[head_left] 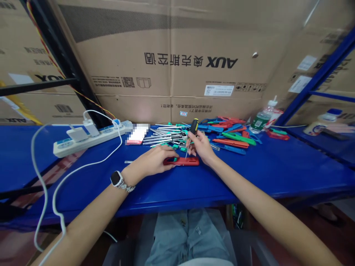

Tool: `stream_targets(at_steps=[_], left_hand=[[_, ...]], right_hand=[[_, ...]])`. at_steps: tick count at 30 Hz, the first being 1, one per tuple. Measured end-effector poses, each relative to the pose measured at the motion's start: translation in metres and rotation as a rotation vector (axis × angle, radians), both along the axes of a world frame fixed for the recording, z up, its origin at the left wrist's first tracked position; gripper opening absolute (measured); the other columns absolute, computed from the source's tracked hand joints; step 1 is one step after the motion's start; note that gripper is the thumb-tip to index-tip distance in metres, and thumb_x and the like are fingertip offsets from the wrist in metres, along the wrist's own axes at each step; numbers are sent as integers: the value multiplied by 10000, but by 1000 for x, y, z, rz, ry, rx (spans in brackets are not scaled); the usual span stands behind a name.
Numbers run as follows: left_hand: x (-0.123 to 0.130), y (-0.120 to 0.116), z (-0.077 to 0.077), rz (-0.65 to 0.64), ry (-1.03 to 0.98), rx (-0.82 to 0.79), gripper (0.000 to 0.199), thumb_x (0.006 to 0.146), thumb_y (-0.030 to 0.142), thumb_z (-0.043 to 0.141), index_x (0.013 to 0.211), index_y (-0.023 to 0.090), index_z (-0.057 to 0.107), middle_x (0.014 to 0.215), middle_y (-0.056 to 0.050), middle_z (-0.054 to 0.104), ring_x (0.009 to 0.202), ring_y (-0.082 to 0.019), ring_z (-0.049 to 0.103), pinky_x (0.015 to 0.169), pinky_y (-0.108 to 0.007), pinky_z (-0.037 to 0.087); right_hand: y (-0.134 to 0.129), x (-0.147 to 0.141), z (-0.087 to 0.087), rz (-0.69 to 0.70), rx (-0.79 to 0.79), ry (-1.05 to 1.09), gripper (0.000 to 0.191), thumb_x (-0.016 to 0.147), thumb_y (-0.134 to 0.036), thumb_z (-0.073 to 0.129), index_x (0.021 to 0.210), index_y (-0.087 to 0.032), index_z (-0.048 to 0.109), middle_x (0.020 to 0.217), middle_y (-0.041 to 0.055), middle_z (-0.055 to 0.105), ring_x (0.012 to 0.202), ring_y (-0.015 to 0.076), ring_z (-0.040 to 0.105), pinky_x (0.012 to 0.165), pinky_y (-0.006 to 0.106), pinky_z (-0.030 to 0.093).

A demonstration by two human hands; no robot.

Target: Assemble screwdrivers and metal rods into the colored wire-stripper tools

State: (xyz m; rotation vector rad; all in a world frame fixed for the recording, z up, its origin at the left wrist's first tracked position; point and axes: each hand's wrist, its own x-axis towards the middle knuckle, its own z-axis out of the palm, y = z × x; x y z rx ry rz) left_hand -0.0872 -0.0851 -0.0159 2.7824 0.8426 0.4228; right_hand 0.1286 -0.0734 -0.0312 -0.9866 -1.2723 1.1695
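My left hand [159,159] is closed on a red utility knife casing [188,161] lying on the blue table. A green part shows at the casing's left end, and a thin metal strip [128,162] pokes out left of the hand. My right hand [202,147] grips a screwdriver [194,126] with a black and yellow handle. The shaft slants down and its tip meets the casing, or stops just above it. Behind the hands lies a pile of metal blade channels with green pieces [163,136]. Plastic knife casings [233,136] in red, blue and green are heaped to the right.
A white power strip [91,138] with chargers and loose cables occupies the left. Beside the metal pile is a partly blurred white item [138,133]. At right stand a bottle with a green label [260,119] and a second bottle [324,122]. Cardboard [177,74] walls the back.
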Motion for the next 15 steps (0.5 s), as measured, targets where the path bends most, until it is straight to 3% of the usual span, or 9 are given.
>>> stream_targets(at_steps=[7, 11, 15], left_hand=[[0, 1, -7, -43, 0, 29, 267, 967, 243, 607, 1191, 192, 744, 1211, -124, 743, 1104, -264, 693, 967, -428, 536], [3, -2, -8, -104, -11, 68, 250, 999, 217, 546, 1134, 186, 754, 1125, -125, 759, 1038, -249, 708, 931, -411, 547], [7, -8, -10, -78, -35, 105, 277, 1035, 267, 482, 1082, 189, 744, 1029, -116, 744, 958, -222, 711, 901, -375, 548]], right_hand=[[-3, -9, -18, -9, -54, 3, 522, 804, -678, 663, 969, -270, 382, 636, -78, 601, 371, 120, 551, 322, 226, 295], [-2, -9, -18, -27, -52, -15, 527, 806, -696, 648, 963, -273, 376, 643, -77, 593, 372, 117, 547, 328, 230, 305], [-2, -9, -18, -26, -42, -27, 525, 806, -700, 638, 941, -269, 370, 632, -84, 580, 369, 109, 546, 328, 220, 302]])
